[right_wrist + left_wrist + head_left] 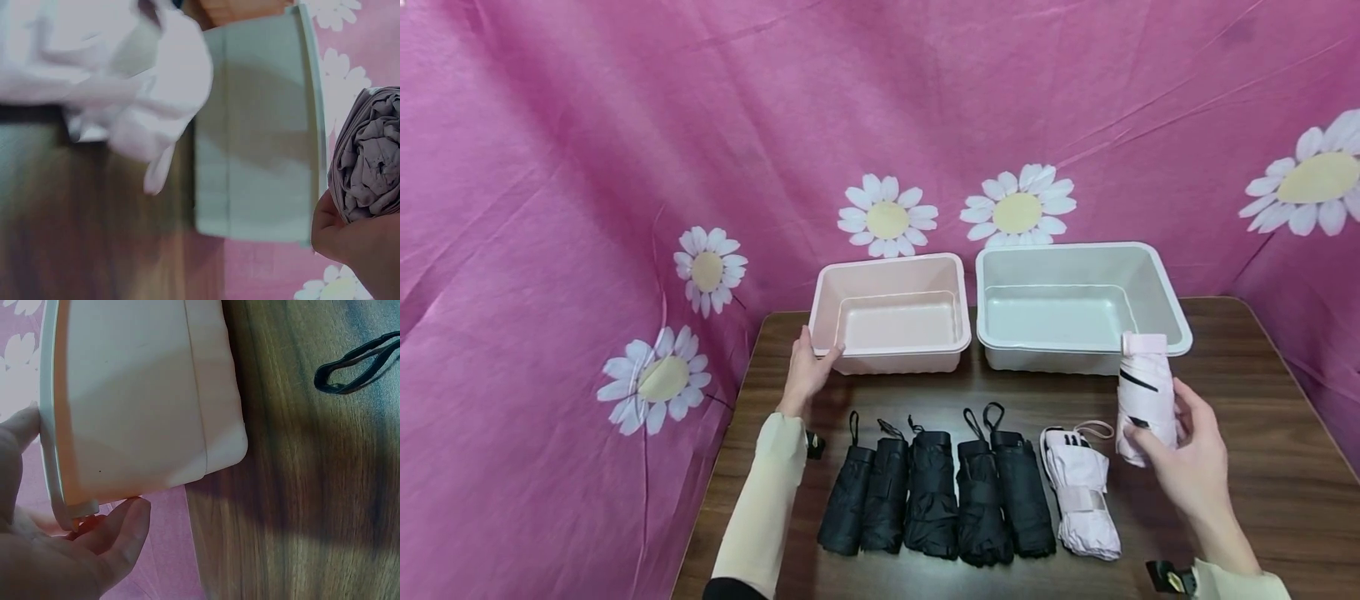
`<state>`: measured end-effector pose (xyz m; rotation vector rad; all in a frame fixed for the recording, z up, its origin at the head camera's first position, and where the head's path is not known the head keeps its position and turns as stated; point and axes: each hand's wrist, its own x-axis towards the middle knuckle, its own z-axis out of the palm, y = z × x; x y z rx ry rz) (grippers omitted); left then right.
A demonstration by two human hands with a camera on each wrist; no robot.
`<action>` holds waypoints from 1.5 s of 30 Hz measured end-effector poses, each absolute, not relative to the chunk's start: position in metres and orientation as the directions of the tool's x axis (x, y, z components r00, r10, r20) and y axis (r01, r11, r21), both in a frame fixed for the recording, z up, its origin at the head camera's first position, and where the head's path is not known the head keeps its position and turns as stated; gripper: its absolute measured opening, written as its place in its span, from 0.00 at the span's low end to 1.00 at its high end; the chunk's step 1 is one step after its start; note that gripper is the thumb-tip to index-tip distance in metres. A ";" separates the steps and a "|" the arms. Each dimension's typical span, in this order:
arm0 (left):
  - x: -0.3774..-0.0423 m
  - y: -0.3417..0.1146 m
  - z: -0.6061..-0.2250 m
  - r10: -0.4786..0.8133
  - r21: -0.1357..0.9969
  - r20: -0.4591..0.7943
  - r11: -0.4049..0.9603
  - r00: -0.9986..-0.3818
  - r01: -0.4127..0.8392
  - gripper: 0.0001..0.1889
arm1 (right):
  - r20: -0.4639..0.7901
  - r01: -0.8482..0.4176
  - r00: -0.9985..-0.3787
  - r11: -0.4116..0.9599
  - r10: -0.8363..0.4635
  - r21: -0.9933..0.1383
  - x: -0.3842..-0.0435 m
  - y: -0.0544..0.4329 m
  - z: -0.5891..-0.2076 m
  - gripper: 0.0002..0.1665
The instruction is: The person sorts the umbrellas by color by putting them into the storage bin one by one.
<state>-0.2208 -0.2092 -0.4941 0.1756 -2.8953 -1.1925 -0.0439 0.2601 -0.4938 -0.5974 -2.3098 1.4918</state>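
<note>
In the head view, my right hand (1195, 450) grips a folded pale pink umbrella (1146, 400) with a black stripe, raised upright at the front right corner of the pale green bin (1052, 360). The right wrist view shows the bunched fabric end of this umbrella (375, 156) beside the bin's rim. My left hand (807, 371) holds the front left corner of the pink bin (895, 364). In the left wrist view its thumb and curled fingers (128, 534) are at the rim. Another pale pink folded umbrella (1081, 496) lies on the table, left of my right hand.
Several black folded umbrellas (931, 496) lie in a row on the wooden table (1262, 400), wrist loops toward the bins. Both bins stand side by side at the back. A pink cloth with daisies (887, 100) hangs behind and beside the table.
</note>
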 end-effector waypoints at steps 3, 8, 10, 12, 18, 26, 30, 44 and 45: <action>-0.221 -0.209 -0.494 -0.093 0.707 -0.039 0.701 -0.995 -0.093 0.49 | 0.027 0.159 -0.859 0.317 0.511 -0.935 -0.056 0.257 -0.487 0.48; -0.222 -0.210 -0.494 -0.094 0.714 -0.049 0.693 -0.994 -0.101 0.49 | -0.011 0.176 -0.858 0.274 0.513 -0.945 -0.074 0.251 -0.477 0.48; -0.223 -0.210 -0.495 -0.093 0.717 -0.052 0.690 -0.994 -0.103 0.48 | -0.028 0.187 -0.856 0.260 0.516 -0.947 -0.080 0.249 -0.475 0.48; -0.223 -0.210 -0.496 -0.092 0.720 -0.053 0.687 -0.994 -0.102 0.48 | -0.040 0.191 -0.855 0.240 0.518 -0.952 -0.087 0.247 -0.472 0.48; -0.222 -0.212 -0.497 -0.097 0.722 -0.068 0.682 -0.993 -0.116 0.49 | -0.097 0.132 -0.855 0.032 0.509 -0.991 -0.106 0.242 -0.469 0.48; -0.223 -0.211 -0.497 -0.092 0.719 -0.076 0.685 -0.993 -0.119 0.48 | -0.106 0.149 -0.866 0.048 0.489 -0.988 -0.127 0.237 -0.465 0.48; -0.223 -0.211 -0.496 -0.095 0.724 -0.079 0.679 -0.992 -0.123 0.47 | -0.087 0.176 -0.882 0.153 0.463 -0.973 -0.135 0.234 -0.463 0.47; -0.222 -0.210 -0.496 -0.083 0.749 -0.045 0.656 -0.996 -0.089 0.46 | -0.075 0.158 -0.932 0.212 0.355 -0.964 -0.167 0.217 -0.460 0.47; -0.222 -0.210 -0.496 -0.083 0.749 -0.044 0.657 -0.996 -0.088 0.46 | -0.075 0.159 -0.933 0.219 0.351 -0.963 -0.169 0.216 -0.460 0.47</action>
